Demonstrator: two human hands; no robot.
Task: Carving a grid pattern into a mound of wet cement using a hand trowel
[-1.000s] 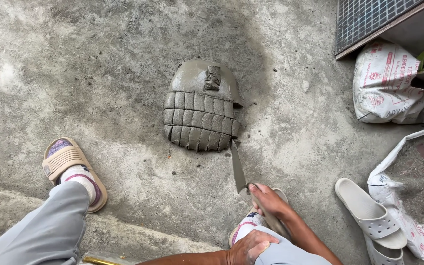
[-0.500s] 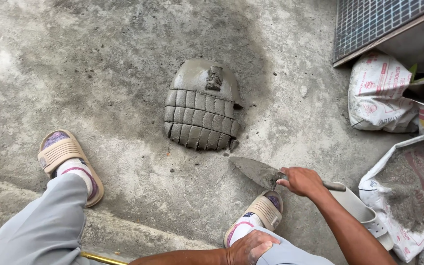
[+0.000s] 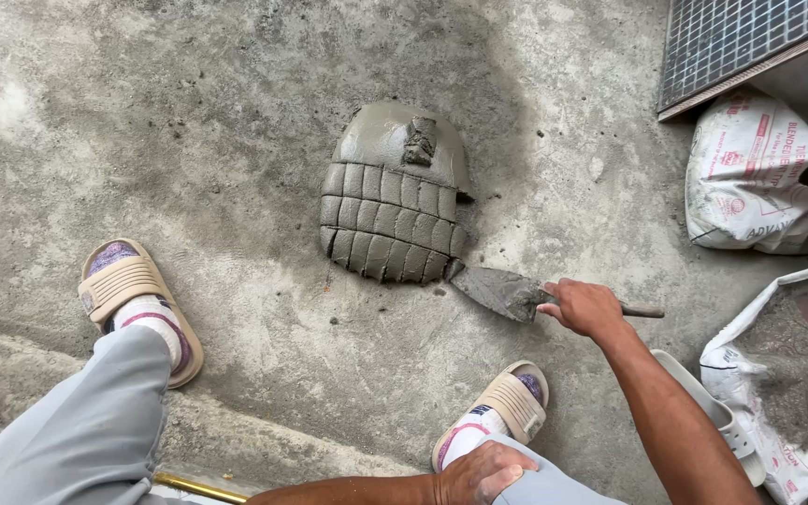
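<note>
Open white sack of grey powder (image 3: 801, 374) at 4 o'clock, cut off by frame edge, contents partly visible; second white printed sack (image 3: 750, 173) at 2 o'clock, closed-looking, contents hidden; spare beige slide sandal (image 3: 717, 416) partly behind R forearm. Right hand (image 3: 586, 307) fingers wrapped tight round handle of grey steel pointed trowel (image 3: 502, 290), handle mostly hidden, end pokes out toward 3 o'clock; blade tip touching lower-right edge of wet grey cement mound scored into a grid (image 3: 395, 201), mound at centre on concrete floor (image 3: 189, 122). Left hand (image 3: 483, 470) at 6 o'clock, fingers curled loosely on grey-trousered knee, holding nothing; cut off by frame bottom.
</note>
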